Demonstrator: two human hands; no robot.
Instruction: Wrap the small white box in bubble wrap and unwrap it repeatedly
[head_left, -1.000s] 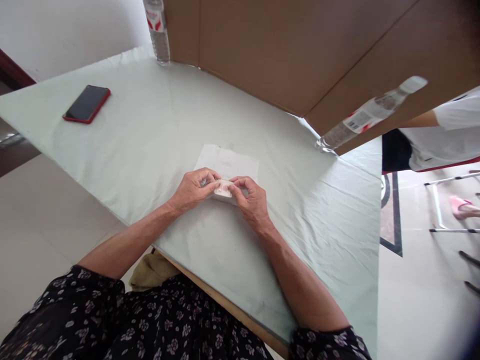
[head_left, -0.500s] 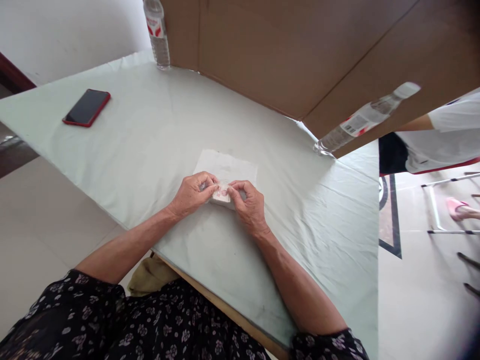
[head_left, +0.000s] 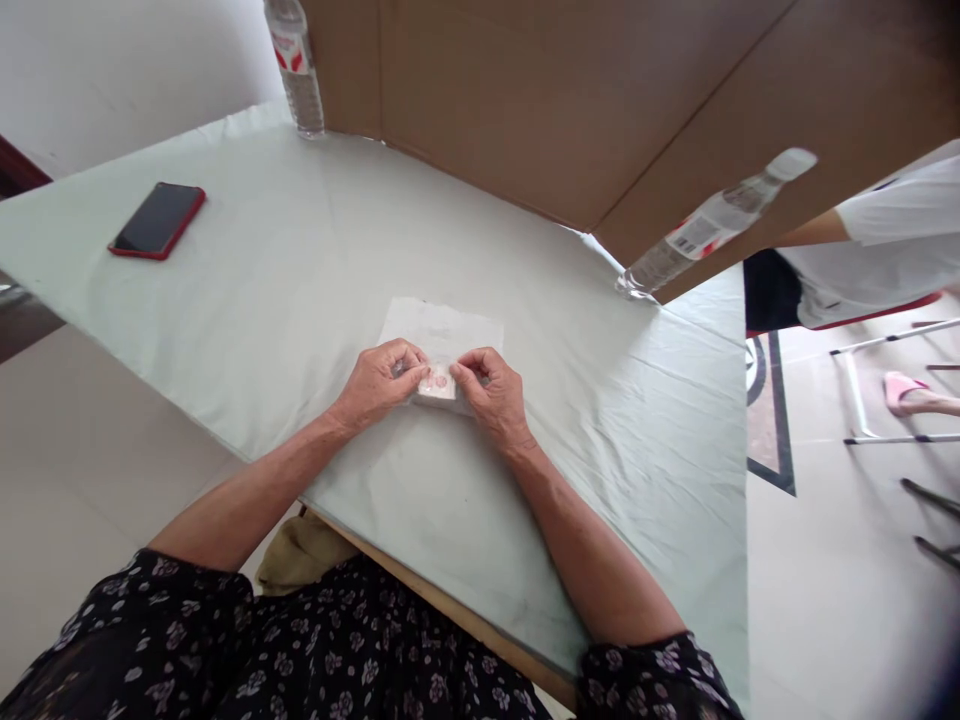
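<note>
Between my two hands is a small white packet (head_left: 438,385) with a red print on its top and what looks like a clear wrapper. My left hand (head_left: 384,382) pinches its left side between thumb and forefinger. At its right side, my right hand (head_left: 491,395) pinches it the same way. Beneath the packet and fingertips lies a white sheet (head_left: 446,325), thin like paper or tissue, flat on the cloth. My fingers cover both sides of the packet.
A pale green cloth covers the table (head_left: 300,250). A phone in a red case (head_left: 159,220) lies at the left. Large brown cardboard (head_left: 487,90) stands at the back, with one upright water bottle (head_left: 300,75) and another tilted bottle (head_left: 705,230) beside it. A person's white sleeve (head_left: 900,210) shows at right.
The whole view has shifted slightly. My hands stay at the packet, and its red print shows a little more plainly between my fingertips.
</note>
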